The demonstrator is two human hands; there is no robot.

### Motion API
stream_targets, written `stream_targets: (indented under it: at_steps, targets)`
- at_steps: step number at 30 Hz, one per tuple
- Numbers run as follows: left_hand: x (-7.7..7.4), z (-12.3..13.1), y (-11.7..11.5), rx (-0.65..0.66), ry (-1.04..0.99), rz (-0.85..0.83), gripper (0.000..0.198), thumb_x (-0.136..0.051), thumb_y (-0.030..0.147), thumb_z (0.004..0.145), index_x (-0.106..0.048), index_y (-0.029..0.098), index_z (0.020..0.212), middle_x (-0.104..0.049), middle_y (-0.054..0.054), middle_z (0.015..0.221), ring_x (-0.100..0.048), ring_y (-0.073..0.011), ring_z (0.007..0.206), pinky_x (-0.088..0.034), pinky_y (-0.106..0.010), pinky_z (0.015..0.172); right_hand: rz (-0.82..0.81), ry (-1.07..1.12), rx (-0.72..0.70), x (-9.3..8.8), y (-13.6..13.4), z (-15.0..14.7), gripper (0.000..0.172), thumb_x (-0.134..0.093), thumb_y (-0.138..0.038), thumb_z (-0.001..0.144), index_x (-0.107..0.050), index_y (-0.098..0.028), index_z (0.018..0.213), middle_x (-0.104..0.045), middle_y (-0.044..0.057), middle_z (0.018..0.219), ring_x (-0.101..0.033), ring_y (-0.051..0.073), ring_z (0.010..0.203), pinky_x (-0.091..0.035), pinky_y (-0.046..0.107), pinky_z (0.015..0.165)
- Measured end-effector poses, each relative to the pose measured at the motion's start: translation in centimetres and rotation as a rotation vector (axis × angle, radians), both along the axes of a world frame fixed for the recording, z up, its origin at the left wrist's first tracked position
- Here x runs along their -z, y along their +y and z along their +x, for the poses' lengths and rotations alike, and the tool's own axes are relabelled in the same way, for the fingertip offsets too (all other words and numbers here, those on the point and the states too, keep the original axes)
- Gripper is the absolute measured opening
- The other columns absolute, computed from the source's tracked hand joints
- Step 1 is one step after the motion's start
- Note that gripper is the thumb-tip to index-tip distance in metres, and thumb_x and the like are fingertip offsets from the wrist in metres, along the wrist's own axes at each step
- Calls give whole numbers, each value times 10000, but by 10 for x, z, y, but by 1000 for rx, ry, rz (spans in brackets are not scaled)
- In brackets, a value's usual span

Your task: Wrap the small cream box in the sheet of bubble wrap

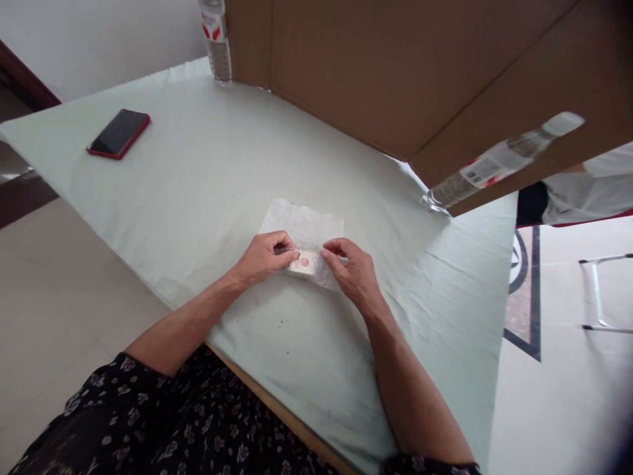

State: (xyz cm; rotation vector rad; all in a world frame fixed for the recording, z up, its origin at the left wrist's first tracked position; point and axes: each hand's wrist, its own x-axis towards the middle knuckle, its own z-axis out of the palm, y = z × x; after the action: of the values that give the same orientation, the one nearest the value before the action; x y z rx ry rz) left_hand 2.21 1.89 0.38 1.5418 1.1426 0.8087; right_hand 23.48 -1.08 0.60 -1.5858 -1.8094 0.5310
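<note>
While a phone [119, 134] lies on the left of the cloth-covered table [188, 191] and a water bottle [217, 43] stands beyond it, the left hand [270, 256] is closed on the left end of a small pale block [302, 263], thumb resting on it. The block sits between both hands, on a thin, crinkled sheet [302, 221]. It looks light and firm, best held by its short ends; the sheet seems soft, slippery and easily torn, suiting a light pinch along its edges. The right hand [351, 267] has thumb and forefinger nearly together over the sheet; whether they grip it, I cannot tell. Fingers hide part of the block, its red print is unreadable, and the cardboard [336, 79] runs out of view above.
</note>
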Motion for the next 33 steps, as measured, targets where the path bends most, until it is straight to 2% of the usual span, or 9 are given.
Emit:
stream_targets:
  at_steps: [3, 5, 9, 16, 19, 22, 24, 28, 33]
  targets:
    - [-2, 0, 0, 18, 4, -18, 180, -660, 338, 732, -652, 158, 734, -643, 5, 680, -525, -108, 620, -399, -229, 587, 289, -192, -30, -17, -9, -6, 136, -574, -267, 948, -701, -222, 933, -753, 69, 986, -665, 227, 947, -441, 379, 864]
    - [-3, 0, 0, 28, 2, -14, 172, -658, 333, 736, -647, 161, 736, -635, 8, 664, -523, -109, 612, -402, -228, 583, 391, -297, -137, -26, -15, -14, 132, -578, -235, 966, -706, -228, 936, -761, 52, 975, -664, 208, 936, -416, 376, 886]
    - [-3, 0, 1, 38, -13, 8, 179, -657, 346, 738, -634, 169, 723, -637, 6, 657, -541, -119, 622, -425, -236, 590, 363, -472, -334, -23, -21, -26, 182, -533, -164, 982, -699, -232, 951, -769, 19, 955, -647, 182, 899, -373, 374, 912]
    - [-1, -3, 3, 40, 30, 7, 186, -663, 348, 773, -657, 163, 760, -660, -7, 715, -576, -130, 675, -451, -249, 631, 330, -577, -349, -15, -22, -29, 170, -520, -169, 983, -681, -217, 1000, -768, 33, 976, -636, 191, 871, -334, 392, 967]
    - [-5, -11, 2, 25, 74, 23, 234, -683, 371, 785, -680, 167, 901, -718, -43, 884, -632, -163, 806, -499, -278, 737, 319, -597, -353, -19, -23, -30, 145, -538, -172, 974, -671, -215, 1012, -763, 27, 989, -627, 189, 856, -330, 394, 972]
    - [-13, -25, -3, 12, 138, 27, 402, -704, 376, 781, -658, 186, 1132, -723, -88, 1120, -649, -214, 999, -518, -326, 860, 327, -599, -355, -19, -23, -30, 133, -544, -177, 974, -662, -219, 1017, -762, 24, 1010, -612, 185, 836, -331, 393, 962]
    - [-15, -35, -8, 32, 197, 31, 468, -698, 366, 786, -634, 212, 1224, -715, -87, 1144, -641, -232, 1035, -518, -344, 866, 329, -595, -354, -19, -22, -29, 135, -538, -179, 978, -658, -228, 1016, -763, 22, 1007, -601, 186, 822, -333, 389, 947]
    - [-11, -45, -14, 57, 246, 29, 443, -647, 334, 805, -638, 226, 1235, -703, -53, 1019, -634, -200, 899, -511, -319, 780, 329, -578, -358, -18, -21, -29, 129, -542, -181, 977, -655, -230, 1015, -760, 16, 981, -588, 184, 809, -340, 378, 926]
    - [-5, -42, -12, -10, 230, 30, 310, -556, 330, 843, -695, 206, 1092, -610, 12, 742, -542, -137, 662, -444, -252, 614, 322, -581, -358, -19, -21, -29, 135, -535, -190, 986, -660, -234, 1011, -761, 16, 982, -584, 181, 799, -340, 379, 924]
